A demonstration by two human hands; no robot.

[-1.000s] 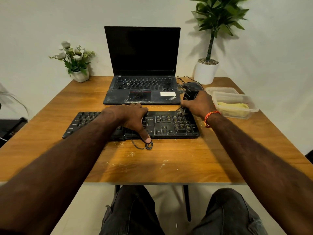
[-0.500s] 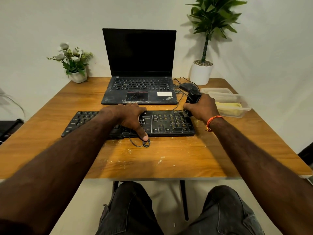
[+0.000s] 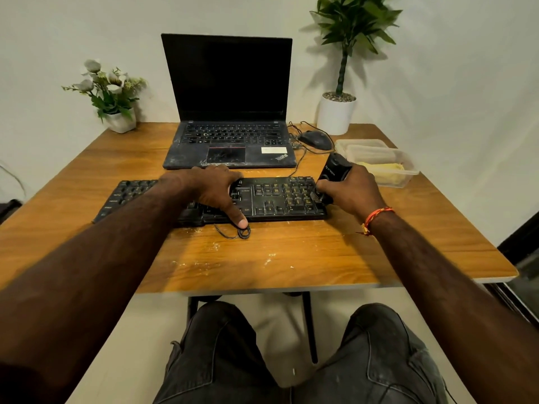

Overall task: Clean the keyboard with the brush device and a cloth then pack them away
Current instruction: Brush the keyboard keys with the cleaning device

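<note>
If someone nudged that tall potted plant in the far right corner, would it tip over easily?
Probably fairly easily. The plant carries its leaves high on a thin stem, well above a small white pot, so it looks top-heavy. Pebbles in the pot may steady it a little. It stands close to the table edge, so a tip might send it off.

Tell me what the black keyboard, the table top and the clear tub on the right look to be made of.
Black keyboard: matte black plastic, judging by its moulded keys with printed legends.
Table top: wood or a wood-look laminate, with warm brown grain and a slight sheen; which one cannot be told.
Clear tub: thin translucent plastic, since something yellow shows through its wall.
</note>
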